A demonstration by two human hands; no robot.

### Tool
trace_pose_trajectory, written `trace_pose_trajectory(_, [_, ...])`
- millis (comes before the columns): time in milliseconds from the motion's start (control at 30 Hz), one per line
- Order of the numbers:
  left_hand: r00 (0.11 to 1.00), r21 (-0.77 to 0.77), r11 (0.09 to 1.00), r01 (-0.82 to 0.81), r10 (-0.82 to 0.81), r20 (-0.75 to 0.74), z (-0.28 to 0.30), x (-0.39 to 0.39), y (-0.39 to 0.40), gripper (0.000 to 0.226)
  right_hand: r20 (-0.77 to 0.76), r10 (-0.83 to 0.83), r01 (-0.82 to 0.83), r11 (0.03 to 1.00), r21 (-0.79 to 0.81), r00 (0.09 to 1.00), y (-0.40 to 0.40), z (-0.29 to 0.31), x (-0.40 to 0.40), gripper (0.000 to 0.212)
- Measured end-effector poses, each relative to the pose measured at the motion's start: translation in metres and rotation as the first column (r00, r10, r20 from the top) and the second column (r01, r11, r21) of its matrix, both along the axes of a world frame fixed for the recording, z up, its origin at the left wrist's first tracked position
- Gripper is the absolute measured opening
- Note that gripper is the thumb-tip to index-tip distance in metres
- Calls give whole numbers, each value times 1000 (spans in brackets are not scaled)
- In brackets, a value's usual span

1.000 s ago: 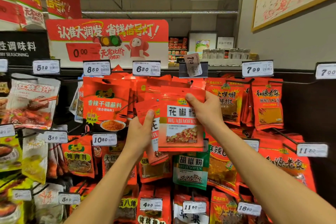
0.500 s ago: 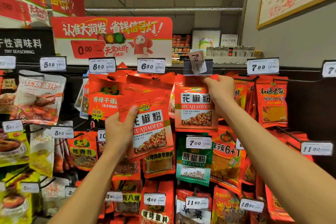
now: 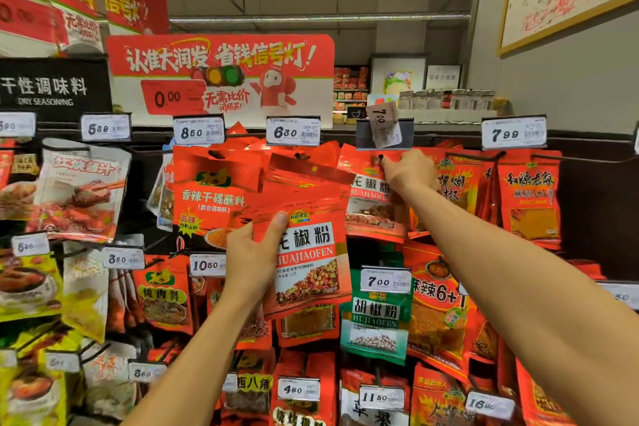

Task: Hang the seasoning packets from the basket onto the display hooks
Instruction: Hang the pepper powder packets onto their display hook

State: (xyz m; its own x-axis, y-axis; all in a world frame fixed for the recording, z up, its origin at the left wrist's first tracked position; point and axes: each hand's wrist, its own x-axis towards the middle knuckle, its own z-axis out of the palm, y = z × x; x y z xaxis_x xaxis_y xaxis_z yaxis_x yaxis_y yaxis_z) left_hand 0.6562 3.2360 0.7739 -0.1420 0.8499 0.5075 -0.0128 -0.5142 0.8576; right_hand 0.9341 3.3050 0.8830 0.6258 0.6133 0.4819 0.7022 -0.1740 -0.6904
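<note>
Supermarket seasoning aisle, pegboard wall crowded with red packets and white price tags, red promotional sign overhead. Left of the flipped-up 7.00 price tag: left hand gripping a fanned stack of Sichuan pepper powder packets, thumb pressed across the front packet's upper corner, fingers hidden behind the stack. Held lower and further left than a second ago, when both hands were still sorting the bundle together. Directly below the flipped tag: single pepper packet, peeled from that stack half a second back, now threaded onto the display hook, dark hook tip poking through the punched hole. Just right of the hook tip: right hand pinching the packet's top edge, fingertips curled at the hole, grip not yet released. Right of that again: other red packets under the 7.99 tag, untouched. Basket out of view.

One packet effectively hung, then, with only a push back along the hook and a release apparently remaining. Several more packets waiting in the left hand, so plenty of the job left. Likely snag: fanned stack slipping while attention sits on the hook.
</note>
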Motion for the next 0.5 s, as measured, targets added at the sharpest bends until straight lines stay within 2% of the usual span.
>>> trace_pose_trajectory(100, [1000,5,1000,30,-30,-7,1,8,3,36,61,-28,31,998,-53,998,3,3,4,60])
trace_pose_trajectory(167, [999,6,999,43,-43,-1,-1,15,5,43,102,-54,61,996,-67,993,-5,-1,7,62])
trace_pose_trajectory(267, [998,-14,998,59,-58,25,-6,26,6,41,96,-4,-3,998,66,995,-29,-17,9,57])
trace_pose_trajectory(333, [994,-35,994,102,-100,51,-7,35,7,38,-39,254,-237,940,244,966,-52,-33,7,47])
trace_pose_trajectory(367, [991,-38,992,120,-118,61,-7,40,6,36,-155,453,-389,863,321,878,-67,-40,0,48])
trace_pose_trajectory(400, [989,-30,991,133,-131,64,-7,44,5,34,-261,613,-512,778,364,746,-82,-46,-8,54])
trace_pose_trajectory(433, [987,-21,989,146,-145,63,-5,49,3,32,-297,699,-604,713,357,650,-93,-50,-15,60])
trace_pose_trajectory(500, [983,-11,985,173,-172,66,-3,57,0,26,-237,743,-681,669,299,626,-104,-56,-27,64])
